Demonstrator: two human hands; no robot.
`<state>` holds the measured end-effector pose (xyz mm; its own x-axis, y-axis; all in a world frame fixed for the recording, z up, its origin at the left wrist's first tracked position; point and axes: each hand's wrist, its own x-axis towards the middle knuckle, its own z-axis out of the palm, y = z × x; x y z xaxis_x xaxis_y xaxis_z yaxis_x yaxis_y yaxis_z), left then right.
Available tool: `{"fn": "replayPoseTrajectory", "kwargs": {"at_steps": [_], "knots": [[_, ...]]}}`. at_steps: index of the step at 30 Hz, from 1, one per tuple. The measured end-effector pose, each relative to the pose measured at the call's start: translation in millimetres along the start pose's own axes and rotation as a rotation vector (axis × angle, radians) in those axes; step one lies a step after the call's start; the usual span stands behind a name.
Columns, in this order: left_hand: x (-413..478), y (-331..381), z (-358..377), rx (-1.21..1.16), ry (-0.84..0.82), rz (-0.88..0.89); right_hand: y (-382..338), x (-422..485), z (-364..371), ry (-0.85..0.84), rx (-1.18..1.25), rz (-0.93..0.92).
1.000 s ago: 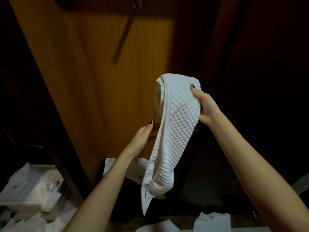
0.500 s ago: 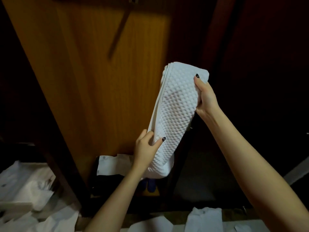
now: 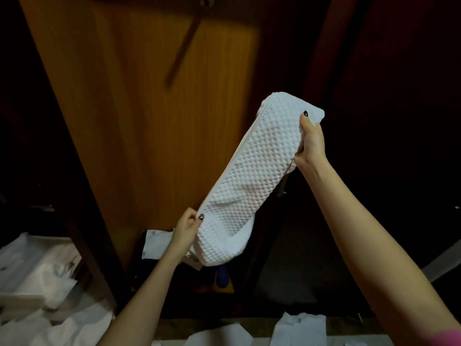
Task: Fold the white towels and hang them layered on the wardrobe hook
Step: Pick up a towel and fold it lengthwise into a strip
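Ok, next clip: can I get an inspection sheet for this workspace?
Surface: ledge at bottom edge, mostly out of frame.
Job's things: towel, folded, held slanted in the air; hook at top edge, no towel on it.
Clutter: white cloths lower left and on the ledge; blue object below the towel.
Grippers: left hand pinches the towel's lower end; right hand grips its upper end.
Cables: nothing seen.
Surroundings: wooden door, dark either side.

A dim brown surface (image 3: 259,325) well below the left hand's fingers (image 3: 190,217) carries white cloths (image 3: 299,329); more white cloth (image 3: 37,278) lies heaped farther left.
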<state>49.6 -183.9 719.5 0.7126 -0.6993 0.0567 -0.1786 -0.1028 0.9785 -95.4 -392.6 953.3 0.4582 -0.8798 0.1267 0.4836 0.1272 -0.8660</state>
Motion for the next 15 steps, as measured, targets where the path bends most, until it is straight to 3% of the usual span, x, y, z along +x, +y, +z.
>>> {"fn": "replayPoseTrajectory", "kwargs": {"at_steps": [5, 10, 15], "knots": [[1.1, -12.6, -20.6, 0.084, 0.102, 0.048, 13.6, -0.4, -7.0, 0.026, 0.034, 0.031], [-9.4, -32.1, -11.5, 0.254, -0.102, 0.053, 16.5, 1.2, 0.6, 0.02, 0.065, 0.047], [-15.7, -55.8, 21.0, 0.196, -0.085, 0.013, 25.8, -5.0, 13.8, 0.011, 0.145, 0.153]]}}
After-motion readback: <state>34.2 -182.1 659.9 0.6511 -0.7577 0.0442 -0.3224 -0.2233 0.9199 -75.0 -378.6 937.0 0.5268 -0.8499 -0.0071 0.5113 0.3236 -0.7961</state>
